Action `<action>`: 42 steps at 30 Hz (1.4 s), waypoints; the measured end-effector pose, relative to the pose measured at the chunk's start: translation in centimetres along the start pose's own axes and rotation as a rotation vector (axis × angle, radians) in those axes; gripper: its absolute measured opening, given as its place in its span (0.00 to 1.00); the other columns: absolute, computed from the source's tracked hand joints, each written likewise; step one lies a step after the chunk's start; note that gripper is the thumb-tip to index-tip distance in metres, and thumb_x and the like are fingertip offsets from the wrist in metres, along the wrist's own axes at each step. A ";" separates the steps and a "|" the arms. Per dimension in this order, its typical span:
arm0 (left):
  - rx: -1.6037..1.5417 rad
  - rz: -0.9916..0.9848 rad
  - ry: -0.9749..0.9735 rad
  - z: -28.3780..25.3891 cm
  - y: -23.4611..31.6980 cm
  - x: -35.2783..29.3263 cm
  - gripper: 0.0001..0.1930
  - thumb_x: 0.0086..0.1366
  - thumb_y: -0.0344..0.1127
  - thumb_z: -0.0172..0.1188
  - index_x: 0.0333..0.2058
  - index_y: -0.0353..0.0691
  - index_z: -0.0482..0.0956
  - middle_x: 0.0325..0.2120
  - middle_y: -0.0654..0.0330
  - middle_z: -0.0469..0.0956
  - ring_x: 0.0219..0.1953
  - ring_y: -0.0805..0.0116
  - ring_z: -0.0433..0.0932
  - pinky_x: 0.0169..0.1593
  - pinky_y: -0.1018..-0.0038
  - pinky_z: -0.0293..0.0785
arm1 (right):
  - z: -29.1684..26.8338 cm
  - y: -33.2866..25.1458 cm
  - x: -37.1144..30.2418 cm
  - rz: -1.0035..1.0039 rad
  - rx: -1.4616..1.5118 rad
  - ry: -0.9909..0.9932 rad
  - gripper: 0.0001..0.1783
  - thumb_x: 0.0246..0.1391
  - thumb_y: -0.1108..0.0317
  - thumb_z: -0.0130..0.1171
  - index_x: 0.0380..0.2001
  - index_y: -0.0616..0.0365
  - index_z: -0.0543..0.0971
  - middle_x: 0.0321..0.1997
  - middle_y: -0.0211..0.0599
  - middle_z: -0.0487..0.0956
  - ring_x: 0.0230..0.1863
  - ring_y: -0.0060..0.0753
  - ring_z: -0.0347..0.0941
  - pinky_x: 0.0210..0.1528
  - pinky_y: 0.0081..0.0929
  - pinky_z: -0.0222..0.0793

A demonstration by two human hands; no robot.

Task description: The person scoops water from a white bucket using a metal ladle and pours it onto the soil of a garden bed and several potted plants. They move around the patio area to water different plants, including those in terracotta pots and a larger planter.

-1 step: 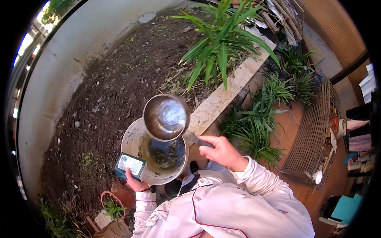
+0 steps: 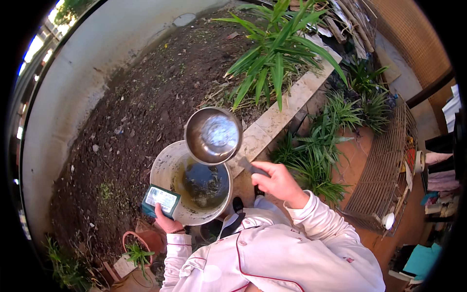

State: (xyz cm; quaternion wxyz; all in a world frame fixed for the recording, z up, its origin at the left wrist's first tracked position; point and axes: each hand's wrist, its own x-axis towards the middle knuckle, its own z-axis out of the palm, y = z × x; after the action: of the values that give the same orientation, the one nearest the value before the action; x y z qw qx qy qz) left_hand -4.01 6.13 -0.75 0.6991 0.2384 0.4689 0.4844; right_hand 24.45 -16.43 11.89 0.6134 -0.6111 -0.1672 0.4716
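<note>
My right hand [image 2: 279,184] is closed round the dark handle of a metal saucepan [image 2: 213,137], which hangs over the far rim of a whitish bucket [image 2: 162,168]. The pan's inside is shiny; I cannot tell whether liquid is in it. Dark, murky water [image 2: 208,187] with bits in it lies in the bucket, and its inner wall is stained. On the left, my left hand [image 2: 168,221] grips a dark green box [image 2: 160,200] with a white label, thumb on top. The box is right at the bucket's near left side; whether the fingers also touch the bucket is hidden.
Brown soil [image 2: 121,121] stretches beyond the bucket, bounded by a tiled ledge [image 2: 272,119]. A leafy plant [image 2: 277,53] leans over that ledge. More green plants [image 2: 316,155] and a slatted rack [image 2: 377,170] stand right. A terracotta pot [image 2: 148,241] sits lower left.
The saucepan and my right hand have shifted slightly to the right, with the pan also a little farther up. My left hand still holds the green box in nearly the same place.
</note>
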 end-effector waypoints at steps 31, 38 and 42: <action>0.277 0.300 0.251 1.4 -1.5 -0.4 0.19 0.59 0.32 0.58 0.48 0.31 0.70 0.43 0.58 0.74 0.40 0.69 0.75 0.46 0.75 0.70 | -18.4 11.1 20.8 0.229 -0.211 0.484 0.10 0.48 0.75 0.50 0.36 0.65 0.74 0.19 0.30 0.70 0.12 0.17 0.61 0.10 0.17 0.50; 0.315 0.343 0.275 1.1 -1.6 -0.1 0.20 0.58 0.32 0.60 0.47 0.30 0.70 0.42 0.57 0.75 0.39 0.70 0.75 0.45 0.74 0.71 | -16.7 13.6 25.8 0.155 -0.451 0.432 0.08 0.44 0.69 0.53 0.24 0.63 0.78 0.15 0.34 0.74 0.14 0.27 0.68 0.16 0.27 0.60; 0.322 0.351 0.285 1.5 -1.4 -0.2 0.19 0.58 0.31 0.60 0.47 0.30 0.70 0.42 0.57 0.75 0.39 0.70 0.75 0.45 0.74 0.71 | -17.4 14.6 27.1 0.166 -0.476 0.415 0.07 0.45 0.73 0.51 0.29 0.64 0.74 0.17 0.33 0.71 0.12 0.22 0.62 0.12 0.22 0.52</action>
State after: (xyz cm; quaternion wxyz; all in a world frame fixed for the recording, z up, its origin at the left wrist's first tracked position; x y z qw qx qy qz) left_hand -2.04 5.50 -1.11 0.4846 0.3533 0.5850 0.5460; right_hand 46.10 -8.32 -14.81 0.4338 -0.8319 -0.0936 0.3333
